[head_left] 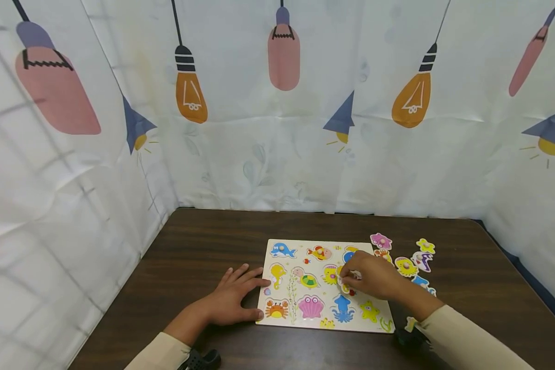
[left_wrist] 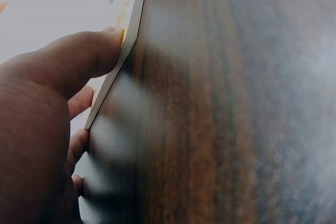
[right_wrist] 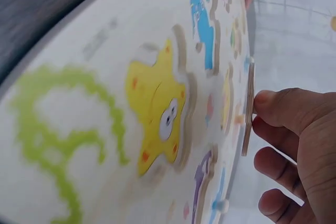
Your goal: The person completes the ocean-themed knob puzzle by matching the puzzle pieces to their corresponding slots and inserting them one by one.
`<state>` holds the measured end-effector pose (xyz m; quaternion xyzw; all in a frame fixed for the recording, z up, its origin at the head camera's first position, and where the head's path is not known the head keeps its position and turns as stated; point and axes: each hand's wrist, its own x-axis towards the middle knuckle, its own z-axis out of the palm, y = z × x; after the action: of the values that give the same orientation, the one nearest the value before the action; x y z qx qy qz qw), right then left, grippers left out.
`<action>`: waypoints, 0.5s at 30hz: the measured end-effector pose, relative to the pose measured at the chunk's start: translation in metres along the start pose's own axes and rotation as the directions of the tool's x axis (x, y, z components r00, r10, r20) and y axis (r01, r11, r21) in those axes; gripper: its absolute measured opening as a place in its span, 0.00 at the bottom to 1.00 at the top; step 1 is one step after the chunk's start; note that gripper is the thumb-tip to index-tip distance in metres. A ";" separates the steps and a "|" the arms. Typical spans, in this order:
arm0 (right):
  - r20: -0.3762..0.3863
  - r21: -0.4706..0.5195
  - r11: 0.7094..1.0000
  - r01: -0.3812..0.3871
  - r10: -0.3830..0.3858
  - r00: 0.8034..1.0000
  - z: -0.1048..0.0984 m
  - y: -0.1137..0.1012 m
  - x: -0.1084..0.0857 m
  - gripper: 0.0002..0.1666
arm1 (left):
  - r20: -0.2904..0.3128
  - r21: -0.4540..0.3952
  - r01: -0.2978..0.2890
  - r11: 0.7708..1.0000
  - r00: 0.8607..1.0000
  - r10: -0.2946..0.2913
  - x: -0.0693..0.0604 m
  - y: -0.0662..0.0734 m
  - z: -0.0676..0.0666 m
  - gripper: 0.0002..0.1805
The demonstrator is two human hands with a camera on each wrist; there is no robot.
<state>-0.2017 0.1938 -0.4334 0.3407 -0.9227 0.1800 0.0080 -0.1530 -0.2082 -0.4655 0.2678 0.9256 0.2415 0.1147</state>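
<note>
A light wooden puzzle board (head_left: pixel 289 263) printed with sea animals lies on the table. My left hand (head_left: pixel 233 298) rests at its left side, fingers spread, with thumb and fingertips touching the board's edge; the left wrist view shows the thumb (left_wrist: pixel 79 56) against the front corner. Over the board's right half, my right hand (head_left: pixel 374 275) pinches a flat wooden puzzle piece (right_wrist: pixel 248 114) between thumb and fingers. That piece stands edge-on in the right wrist view, so its picture is hidden there; in the head view the hand partly covers it. A yellow starfish (right_wrist: pixel 157 108) shows on the board below.
Several loose puzzle pieces lie right of the board, among them a pink fish piece (head_left: pixel 381 241), a yellow round piece (head_left: pixel 406 266), a purple piece (head_left: pixel 422 261) and a yellow star-like piece (head_left: pixel 426 245). A patterned white curtain (head_left: pixel 240 169) surrounds the dark wooden table (head_left: pixel 203 241).
</note>
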 end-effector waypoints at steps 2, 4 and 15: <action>0.003 -0.004 1.000 -0.001 0.001 1.000 0.002 -0.002 0.003 0.04 | 0.003 0.005 0.005 1.000 1.000 -0.005 0.000 0.001 0.000 0.37; 0.009 0.000 1.000 -0.002 0.002 1.000 0.003 -0.004 0.005 0.04 | 0.004 0.001 0.004 1.000 1.000 -0.004 0.000 0.001 0.000 0.37; 0.033 0.027 0.999 -0.016 0.015 0.999 0.008 -0.017 0.017 0.04 | 0.005 0.002 0.008 1.000 1.000 -0.008 0.000 0.001 0.000 0.37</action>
<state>-0.2025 0.1685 -0.4332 0.3364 -0.9228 0.1871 -0.0134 -0.1524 -0.2074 -0.4654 0.2650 0.9266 0.2393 0.1177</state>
